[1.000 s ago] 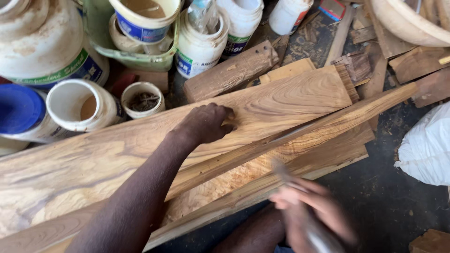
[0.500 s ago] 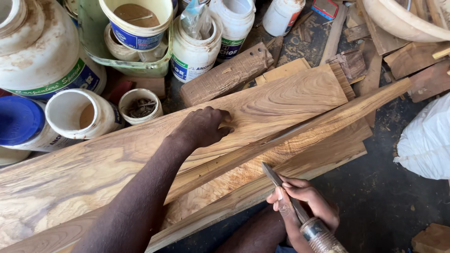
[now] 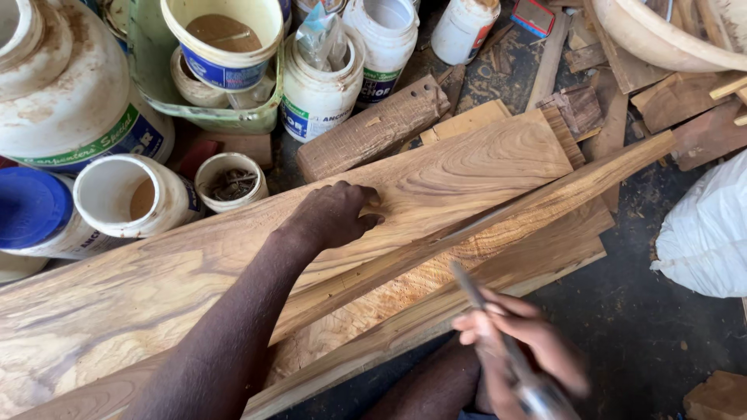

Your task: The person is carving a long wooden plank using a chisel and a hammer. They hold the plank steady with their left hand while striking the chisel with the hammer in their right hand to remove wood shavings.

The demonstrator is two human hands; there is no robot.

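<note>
My left hand [image 3: 336,215] lies palm down on a long, strongly grained wooden board [image 3: 467,167], fingers curled on its surface. A narrower wooden strip [image 3: 568,187] lies slanted along the board's near edge, on top of rougher planks [image 3: 436,292]. My right hand [image 3: 521,342], blurred by motion, grips a metal chisel-like tool [image 3: 498,338] by its handle. The tool's thin blade points up and left, close to the near planks.
Several white plastic tubs and jars [image 3: 319,82] crowd the upper left, one with a blue lid [image 3: 31,206]. A rough wood block [image 3: 373,128] lies behind the board. Wood offcuts [image 3: 661,101] and a pale wooden bowl [image 3: 661,35] sit at upper right, a white sack [image 3: 708,233] at right.
My right hand with the tool has kept swinging near the planks' edge and is blurred again. My left hand stays pressed on the board.
</note>
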